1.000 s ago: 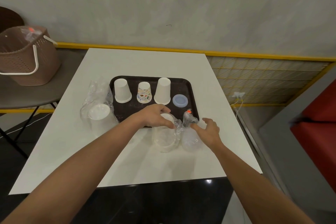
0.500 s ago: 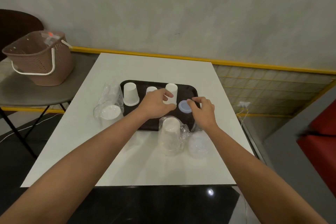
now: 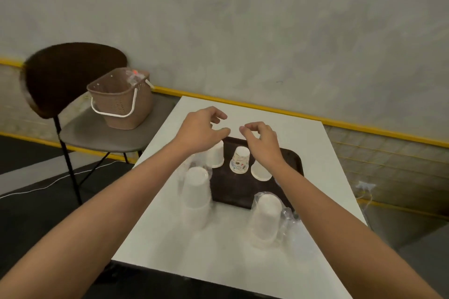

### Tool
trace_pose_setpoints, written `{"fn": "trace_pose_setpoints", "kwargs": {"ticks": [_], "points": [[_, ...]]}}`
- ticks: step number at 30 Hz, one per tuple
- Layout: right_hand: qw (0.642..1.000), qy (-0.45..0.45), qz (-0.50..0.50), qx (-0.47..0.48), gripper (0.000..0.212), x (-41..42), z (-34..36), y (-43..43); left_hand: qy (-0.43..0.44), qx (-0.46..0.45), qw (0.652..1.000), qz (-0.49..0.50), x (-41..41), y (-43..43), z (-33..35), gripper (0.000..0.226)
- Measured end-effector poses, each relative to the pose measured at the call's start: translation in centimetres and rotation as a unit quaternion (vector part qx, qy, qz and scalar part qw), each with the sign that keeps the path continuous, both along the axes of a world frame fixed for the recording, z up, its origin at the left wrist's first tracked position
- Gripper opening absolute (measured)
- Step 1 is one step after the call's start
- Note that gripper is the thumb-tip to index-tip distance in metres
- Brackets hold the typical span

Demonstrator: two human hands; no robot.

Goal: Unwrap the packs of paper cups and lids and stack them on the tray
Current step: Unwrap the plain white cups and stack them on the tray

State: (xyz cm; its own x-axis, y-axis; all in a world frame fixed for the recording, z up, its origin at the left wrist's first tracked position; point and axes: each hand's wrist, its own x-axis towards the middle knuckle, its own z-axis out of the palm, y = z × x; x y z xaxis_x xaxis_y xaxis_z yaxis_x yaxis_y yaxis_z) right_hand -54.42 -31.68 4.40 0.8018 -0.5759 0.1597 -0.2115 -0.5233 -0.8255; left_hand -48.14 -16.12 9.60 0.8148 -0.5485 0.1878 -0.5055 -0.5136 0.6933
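Wrapped cup stack stands upside down, long axis vertical.

Three cups on tray; wrapped packs before it.

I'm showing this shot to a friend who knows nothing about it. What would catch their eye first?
Probably the two bare hands, left hand and right hand, raised empty over the dark tray of upturned cups, one of them a printed cup. Next, the wrapped cup stacks on the white table's near side, and the woven basket on the chair at left.
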Motion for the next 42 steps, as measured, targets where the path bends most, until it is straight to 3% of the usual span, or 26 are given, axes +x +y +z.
{"fn": "trace_pose_setpoints", "kwargs": {"ticks": [10,21,27,35,39,42], "points": [[0.993,-0.018,0.113,0.014,0.037,15.1,2.9,8.7,-0.002,-0.025,0.994,0.109,14.6,9.8,0.4,0.043],[0.988,0.067,0.135,-0.032,0.048,38.1,3.9,16.5,0.077,0.003,0.988,0.133,39.4,16.8,-2.5,0.036],[0.988,0.103,0.109,-0.023,0.042,46.0,1.5,15.3,0.125,0.034,0.983,0.128,49.5,15.0,-6.8,0.062],[0.99,0.102,0.092,-0.037,0.042,51.6,-1.9,13.9,-0.036,0.232,0.972,-0.026,56.7,11.3,-12.0,0.094],[0.989,0.102,0.094,-0.056,0.04,53.1,-2.4,13.2,-0.096,0.258,0.959,-0.069,58.0,9.7,-13.0,0.093],[0.988,0.105,0.097,-0.055,0.04,53.8,-2.7,13.0,-0.101,0.288,0.949,-0.082,58.7,9.0,-14.1,0.077]]}}
